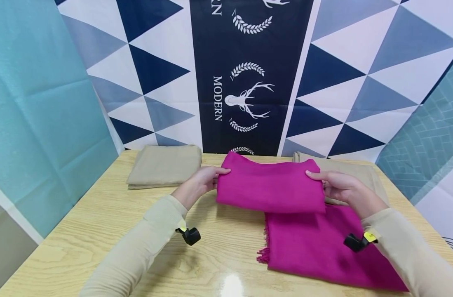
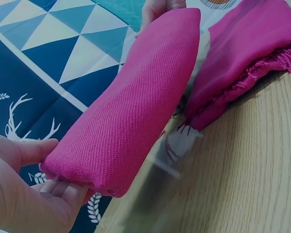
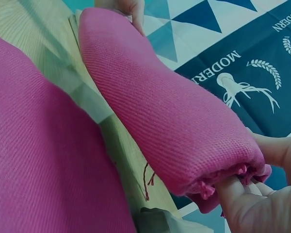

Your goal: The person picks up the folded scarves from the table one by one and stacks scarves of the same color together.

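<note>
A folded magenta scarf [image 1: 268, 185] is held up off the table between both hands. My left hand [image 1: 202, 180] pinches its left end, thumb on top and fingers underneath. At the opposite end my right hand [image 1: 343, 187] grips it the same way; short tassels poke out beside those fingers in the right wrist view. Below and to the right, a second magenta cloth [image 1: 322, 247] lies flat, with fringe along its left edge. The raised scarf [image 2: 131, 102] looks like a thick, rounded bundle from the left wrist.
On the wooden table [image 1: 111, 231], a folded beige cloth [image 1: 167, 165] lies at the back left. Another beige cloth [image 1: 363, 177] is at the back right, partly behind the right hand. A patterned curtain [image 1: 245, 82] hangs behind the table's far edge.
</note>
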`<act>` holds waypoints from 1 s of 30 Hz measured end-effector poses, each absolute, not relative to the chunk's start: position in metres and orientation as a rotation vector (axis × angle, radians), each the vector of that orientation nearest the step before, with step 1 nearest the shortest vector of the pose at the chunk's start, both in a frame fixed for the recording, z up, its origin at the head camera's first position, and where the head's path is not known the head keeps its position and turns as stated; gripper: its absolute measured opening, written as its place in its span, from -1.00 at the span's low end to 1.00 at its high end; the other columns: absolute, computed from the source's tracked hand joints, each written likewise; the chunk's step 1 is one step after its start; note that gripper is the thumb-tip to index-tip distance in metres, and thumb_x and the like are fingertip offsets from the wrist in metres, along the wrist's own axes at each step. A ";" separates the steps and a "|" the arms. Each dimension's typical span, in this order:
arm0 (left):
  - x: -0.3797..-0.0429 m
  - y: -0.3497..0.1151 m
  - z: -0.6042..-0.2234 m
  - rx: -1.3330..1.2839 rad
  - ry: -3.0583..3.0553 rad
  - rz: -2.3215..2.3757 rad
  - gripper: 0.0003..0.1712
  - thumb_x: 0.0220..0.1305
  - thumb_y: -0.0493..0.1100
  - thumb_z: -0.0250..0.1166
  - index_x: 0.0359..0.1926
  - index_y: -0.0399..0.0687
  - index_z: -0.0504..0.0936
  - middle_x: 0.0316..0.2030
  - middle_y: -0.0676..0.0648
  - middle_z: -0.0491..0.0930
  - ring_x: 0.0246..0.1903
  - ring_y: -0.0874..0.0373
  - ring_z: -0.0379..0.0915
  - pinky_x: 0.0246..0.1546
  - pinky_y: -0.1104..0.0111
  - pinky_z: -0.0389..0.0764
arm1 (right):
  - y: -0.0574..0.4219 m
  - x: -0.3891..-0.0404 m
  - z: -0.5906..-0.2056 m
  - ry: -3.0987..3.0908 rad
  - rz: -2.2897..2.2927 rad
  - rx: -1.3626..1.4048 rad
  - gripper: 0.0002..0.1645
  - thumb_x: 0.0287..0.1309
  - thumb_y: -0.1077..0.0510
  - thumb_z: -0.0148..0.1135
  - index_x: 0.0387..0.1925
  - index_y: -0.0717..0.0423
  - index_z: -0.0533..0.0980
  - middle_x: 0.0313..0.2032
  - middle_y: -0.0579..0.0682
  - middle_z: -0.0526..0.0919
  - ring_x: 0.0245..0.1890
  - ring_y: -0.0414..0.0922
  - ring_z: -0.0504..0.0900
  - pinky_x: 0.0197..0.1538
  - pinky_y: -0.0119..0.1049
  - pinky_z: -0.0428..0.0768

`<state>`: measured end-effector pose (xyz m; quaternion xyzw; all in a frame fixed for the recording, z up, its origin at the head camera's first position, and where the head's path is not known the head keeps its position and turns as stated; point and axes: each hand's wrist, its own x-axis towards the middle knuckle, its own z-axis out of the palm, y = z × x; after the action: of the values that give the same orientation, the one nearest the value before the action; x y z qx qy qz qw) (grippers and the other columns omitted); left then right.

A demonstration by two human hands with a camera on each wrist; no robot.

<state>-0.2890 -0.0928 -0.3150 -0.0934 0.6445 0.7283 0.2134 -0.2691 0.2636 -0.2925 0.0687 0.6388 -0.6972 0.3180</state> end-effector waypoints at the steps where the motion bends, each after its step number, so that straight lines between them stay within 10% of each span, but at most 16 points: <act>1: -0.289 -0.093 -0.315 -0.257 1.783 2.024 -0.89 0.34 -0.27 0.19 -0.14 -0.20 0.57 -0.57 0.08 0.61 -0.54 0.28 0.56 -0.40 0.50 0.58 | 0.264 -0.269 -0.293 1.678 -1.833 0.181 -0.80 0.38 0.01 0.12 -0.32 -0.17 0.63 -0.27 -0.18 0.73 -0.21 -0.25 0.72 -0.07 -0.37 0.71; 30: -0.284 -0.079 -0.315 -0.233 1.761 2.040 -0.65 0.32 -0.30 0.21 0.11 -0.31 0.54 -0.52 0.05 0.62 -0.53 0.27 0.60 -0.37 0.47 0.64 | 0.283 -0.265 -0.295 1.685 -1.790 0.139 -0.78 0.41 -0.05 0.06 -0.26 -0.21 0.63 -0.23 -0.22 0.74 -0.16 -0.28 0.72 -0.01 -0.36 0.70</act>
<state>-0.2839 -0.0793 -0.3151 -0.0842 0.6356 0.7362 0.2166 -0.2651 0.2829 -0.2952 0.0533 0.6452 -0.6854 0.3332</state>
